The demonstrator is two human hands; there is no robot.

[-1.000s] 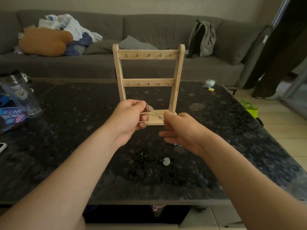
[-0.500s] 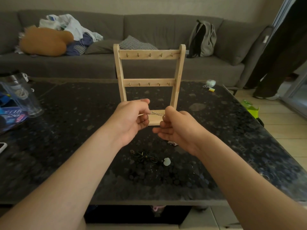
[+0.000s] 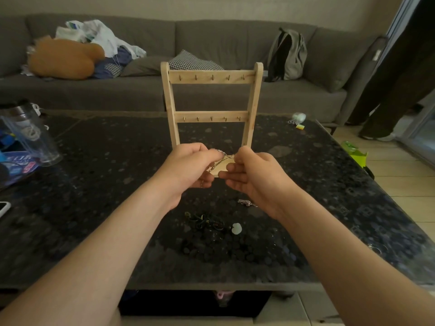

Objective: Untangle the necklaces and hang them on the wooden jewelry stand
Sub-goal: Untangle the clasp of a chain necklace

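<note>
A wooden jewelry stand with two rows of small hooks stands upright on the dark table, all hooks bare. In front of its base my left hand and my right hand pinch a thin silver chain necklace stretched between them. Its pink end lies on the table below my right wrist. A dark cord necklace with a pale round pendant lies bunched on the table nearer to me.
A clear tumbler and blue packets sit at the table's left, a phone at its left edge. Small trinkets lie at the far right corner. A grey sofa with clothes and a backpack stands behind. A person's legs stand at right.
My hands have drawn closer together and the chain between them has shortened. The pink end has dropped from under my right hand onto the table.
</note>
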